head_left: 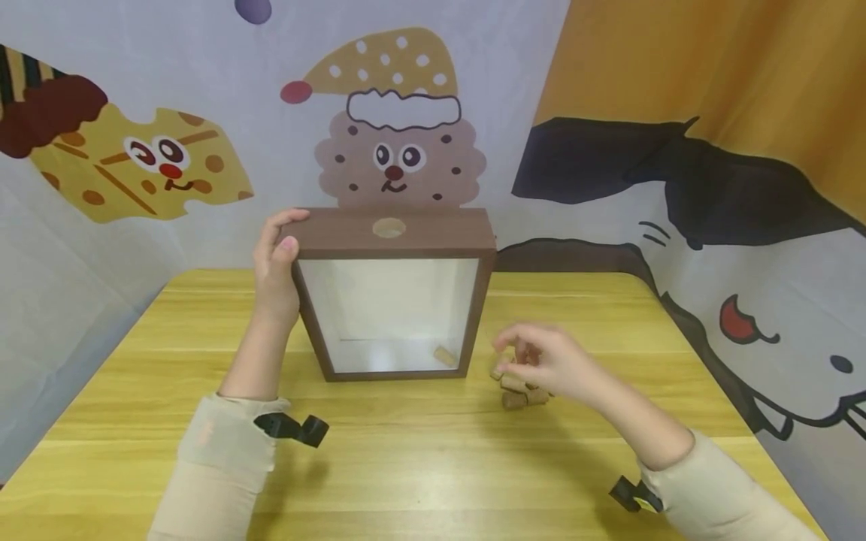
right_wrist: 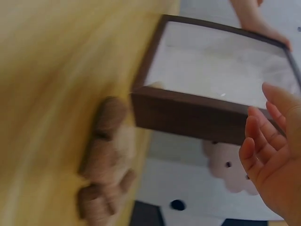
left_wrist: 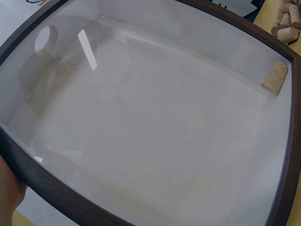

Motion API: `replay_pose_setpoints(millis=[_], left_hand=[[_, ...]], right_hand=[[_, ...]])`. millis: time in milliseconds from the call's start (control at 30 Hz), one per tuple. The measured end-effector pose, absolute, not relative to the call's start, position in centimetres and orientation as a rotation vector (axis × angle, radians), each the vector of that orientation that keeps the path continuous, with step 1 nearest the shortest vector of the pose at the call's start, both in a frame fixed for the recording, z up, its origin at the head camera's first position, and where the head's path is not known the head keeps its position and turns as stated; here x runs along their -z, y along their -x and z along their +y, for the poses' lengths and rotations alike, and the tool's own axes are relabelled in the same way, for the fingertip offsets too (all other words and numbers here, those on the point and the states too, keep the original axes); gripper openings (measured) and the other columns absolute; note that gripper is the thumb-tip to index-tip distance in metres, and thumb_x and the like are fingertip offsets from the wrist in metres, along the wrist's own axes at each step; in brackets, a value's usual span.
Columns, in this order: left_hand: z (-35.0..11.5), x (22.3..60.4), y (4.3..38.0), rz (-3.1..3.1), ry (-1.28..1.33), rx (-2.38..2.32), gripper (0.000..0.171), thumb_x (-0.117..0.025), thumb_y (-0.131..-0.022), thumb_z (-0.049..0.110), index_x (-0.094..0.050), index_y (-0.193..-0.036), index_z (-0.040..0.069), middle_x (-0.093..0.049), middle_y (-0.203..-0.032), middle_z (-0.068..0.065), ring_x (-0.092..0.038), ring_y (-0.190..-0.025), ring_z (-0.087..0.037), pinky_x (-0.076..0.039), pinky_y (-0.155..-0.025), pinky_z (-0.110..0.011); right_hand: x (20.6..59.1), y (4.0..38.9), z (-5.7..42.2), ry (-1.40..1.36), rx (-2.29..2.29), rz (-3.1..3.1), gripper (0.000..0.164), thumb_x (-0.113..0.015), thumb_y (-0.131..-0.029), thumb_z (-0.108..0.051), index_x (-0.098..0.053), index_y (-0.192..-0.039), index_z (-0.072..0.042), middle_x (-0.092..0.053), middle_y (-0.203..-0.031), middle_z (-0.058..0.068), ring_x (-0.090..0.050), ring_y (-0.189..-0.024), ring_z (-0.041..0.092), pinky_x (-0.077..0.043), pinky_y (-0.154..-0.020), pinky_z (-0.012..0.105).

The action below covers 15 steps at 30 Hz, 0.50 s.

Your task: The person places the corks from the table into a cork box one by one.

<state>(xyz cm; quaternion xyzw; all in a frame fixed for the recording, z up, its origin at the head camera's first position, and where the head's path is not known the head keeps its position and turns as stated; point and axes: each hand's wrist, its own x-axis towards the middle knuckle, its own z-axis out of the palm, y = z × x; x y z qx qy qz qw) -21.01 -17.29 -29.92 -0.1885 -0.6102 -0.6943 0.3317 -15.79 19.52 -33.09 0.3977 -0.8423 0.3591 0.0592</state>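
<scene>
A brown wooden box frame (head_left: 440,231) with a clear front and a round hole (head_left: 389,228) in its top stands upright on the table. My left hand (head_left: 276,274) grips its upper left corner, thumb at the front edge. One cork (left_wrist: 275,78) lies inside, in the bottom corner on the right. Beside the box is a small pile of corks (head_left: 516,385), and my right hand (head_left: 551,364) is over it in the head view. In the right wrist view that hand's fingers (right_wrist: 261,141) are loosely bent, holding nothing.
Both hands work over a yellow wood-grain table (head_left: 379,466). Behind it hangs a white cloth (head_left: 514,68) with cartoon figures, and an orange part (head_left: 629,68) at the right. A small black camera (head_left: 291,428) is worn on the left wrist.
</scene>
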Motion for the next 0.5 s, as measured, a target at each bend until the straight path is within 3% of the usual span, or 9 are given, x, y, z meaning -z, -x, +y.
replay_pose_setpoints(millis=[100,233,500], left_hand=[[-17.3,29.8,20.9,-1.601,0.491,1.814,0.048,-0.059,-0.08,0.05,-0.066,-0.113,0.016,-0.054,-0.127,-0.01,-0.037,-0.123,-0.027,-0.013,-0.103,-0.04],[-17.3,29.9,21.0,-1.601,0.499,1.81,0.049,-0.059,-0.08,0.052,-0.066,-0.113,0.016,-0.054,-0.126,-0.009,-0.036,-0.124,-0.026,-0.011,-0.104,-0.04],[-17.4,30.1,21.2,-1.595,0.501,1.8,0.049,-0.06,-0.08,0.052,-0.066,-0.113,0.017,-0.055,-0.125,-0.007,-0.036,-0.125,-0.027,-0.012,-0.104,-0.041]], right_hand=[[34.3,15.8,20.4,-1.198,-1.118,-2.646,0.026,-0.077,-0.08,-0.009,-0.065,-0.101,-0.017,-0.062,-0.082,-0.01,-0.052,-0.062,0.007,-0.045,-0.052,0.025],[36.0,15.8,21.4,-1.196,-1.159,-2.761,0.024,-0.075,-0.082,-0.014,-0.066,-0.104,-0.02,-0.066,-0.099,-0.005,-0.054,-0.067,0.009,-0.047,-0.056,0.026],[39.2,16.5,23.2,-1.239,-1.111,-2.839,0.026,-0.077,-0.08,-0.013,-0.068,-0.104,-0.01,-0.067,-0.096,-0.001,-0.052,-0.068,0.01,-0.047,-0.06,0.025]])
